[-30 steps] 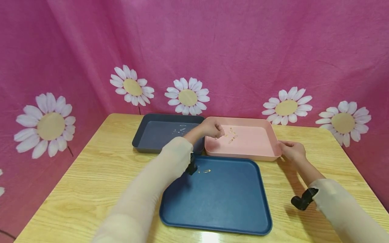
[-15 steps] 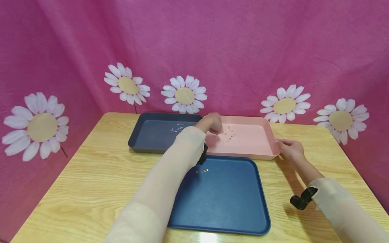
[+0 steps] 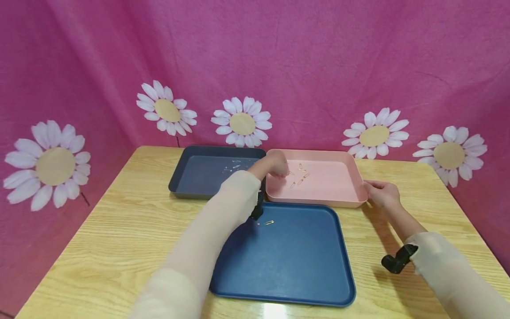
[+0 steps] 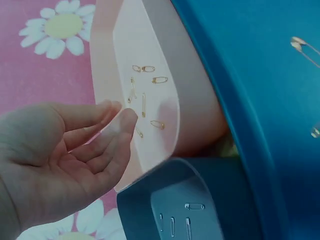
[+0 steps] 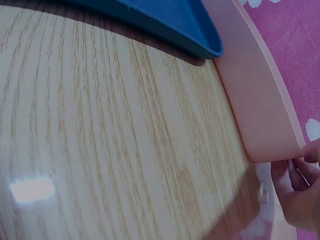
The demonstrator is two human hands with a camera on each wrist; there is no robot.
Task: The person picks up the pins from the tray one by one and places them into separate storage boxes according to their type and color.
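Note:
My left hand (image 3: 277,165) hovers over the left end of a shallow pink tray (image 3: 336,184). In the left wrist view, its fingers (image 4: 127,122) are loosely bent, thumb and fingertips apart, with nothing visible between them. Several gold safety pins (image 4: 159,80) lie scattered on the tray floor just beyond the fingertips. My right hand (image 3: 384,195) grips the pink tray's near right corner; the right wrist view shows the thumb at the rim and fingers beneath the corner. A dark grey tray (image 3: 191,175), left of the pink one, bears several silver safety pins (image 4: 195,206).
Nearer to me lies a flat blue tray (image 3: 295,261), right against the fronts of the other two. A gold safety pin (image 3: 269,222) and another, partly hidden by the left wrist camera, lie on it. A pink flowered cloth (image 3: 303,79) hangs behind the wooden table (image 3: 119,221).
My left hand reached farther into the pink tray, then drew slightly back left. One more gold safety pin now shows on its floor near the hand. The right hand keeps its grip.

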